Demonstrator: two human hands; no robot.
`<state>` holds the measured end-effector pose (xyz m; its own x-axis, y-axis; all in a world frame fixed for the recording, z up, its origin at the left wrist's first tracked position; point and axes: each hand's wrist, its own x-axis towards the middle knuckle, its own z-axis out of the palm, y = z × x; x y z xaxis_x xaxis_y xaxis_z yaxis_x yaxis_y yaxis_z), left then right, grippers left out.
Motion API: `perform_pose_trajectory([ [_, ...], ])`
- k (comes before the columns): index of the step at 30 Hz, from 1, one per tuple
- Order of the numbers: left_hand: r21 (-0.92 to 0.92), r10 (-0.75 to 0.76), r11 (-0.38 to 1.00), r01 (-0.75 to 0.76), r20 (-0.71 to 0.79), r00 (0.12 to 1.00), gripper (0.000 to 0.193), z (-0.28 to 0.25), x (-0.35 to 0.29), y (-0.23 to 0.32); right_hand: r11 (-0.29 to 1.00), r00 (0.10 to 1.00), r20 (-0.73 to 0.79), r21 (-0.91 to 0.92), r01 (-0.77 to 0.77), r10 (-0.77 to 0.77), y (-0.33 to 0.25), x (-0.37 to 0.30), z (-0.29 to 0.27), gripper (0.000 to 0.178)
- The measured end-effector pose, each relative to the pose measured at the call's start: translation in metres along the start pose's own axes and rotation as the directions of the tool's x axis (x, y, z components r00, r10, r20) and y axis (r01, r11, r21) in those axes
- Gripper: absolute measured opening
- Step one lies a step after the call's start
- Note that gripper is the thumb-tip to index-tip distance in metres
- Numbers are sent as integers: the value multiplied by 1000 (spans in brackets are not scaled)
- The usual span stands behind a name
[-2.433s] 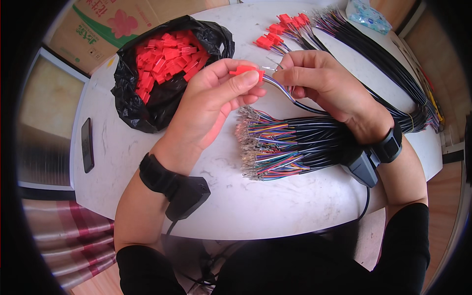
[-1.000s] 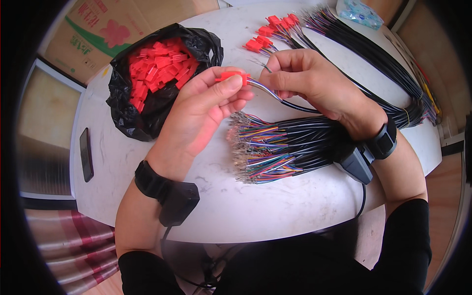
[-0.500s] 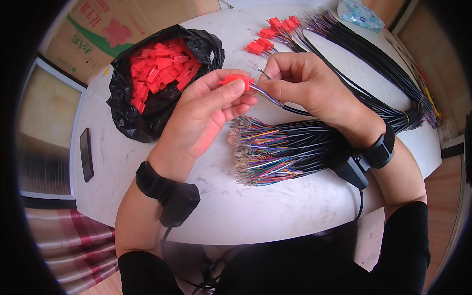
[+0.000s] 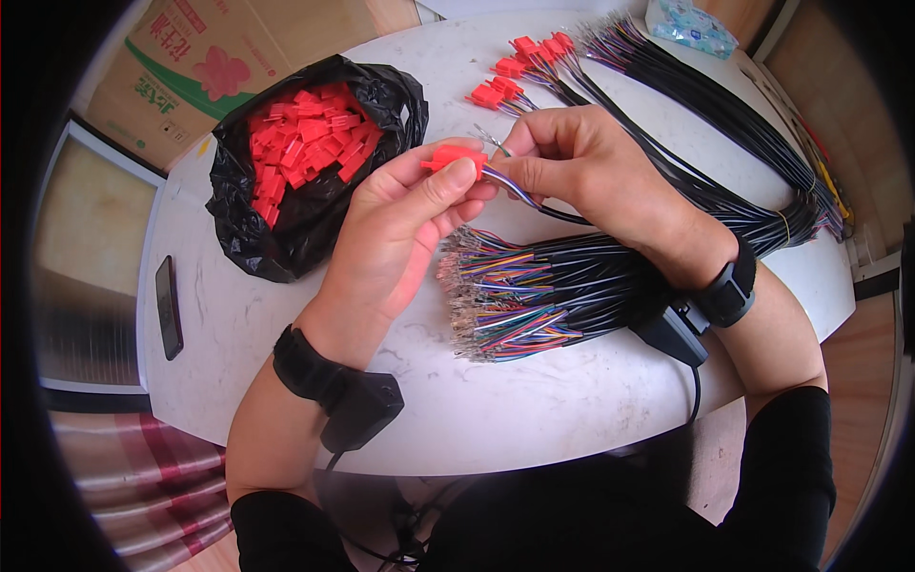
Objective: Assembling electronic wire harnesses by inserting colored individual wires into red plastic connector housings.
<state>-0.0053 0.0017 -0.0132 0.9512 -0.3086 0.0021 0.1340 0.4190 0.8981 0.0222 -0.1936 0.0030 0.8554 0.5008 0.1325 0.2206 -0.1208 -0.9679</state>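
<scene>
A red plastic connector housing is pinched between the thumb and fingers of my left hand. Several thin coloured wires enter its right end and run back to a black cable sheath beneath my other hand. My right hand is closed in a pinch on the loose wires, whose bare metal ends stick out past the fingertips, close to the housing. Below the hands lies a thick bundle of black cables with crimped, coloured wire ends fanned toward the left.
A black plastic bag full of red housings stands at left. Cables with red connectors and another cable bundle lie at the back right. A phone rests by the left edge, a tissue pack far right.
Both hands hold nearly the same place and grip. My left forearm has shifted slightly right, and the whole view has moved a little.
</scene>
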Motion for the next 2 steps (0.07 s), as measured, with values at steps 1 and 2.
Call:
perform_pose_trajectory([
  [1, 0, 3, 1000, -3, -1, 1000, 25, -1, 0, 1, 1000, 1000, -14, -15, -16, 15, 0, 1, 0, 14],
  [2, 3, 5, 1000, -5, -2, 1000, 25, -2, 1, 3, 1000, 1000, -13, -10, -21, 21, 1, 1, 0, 14],
])
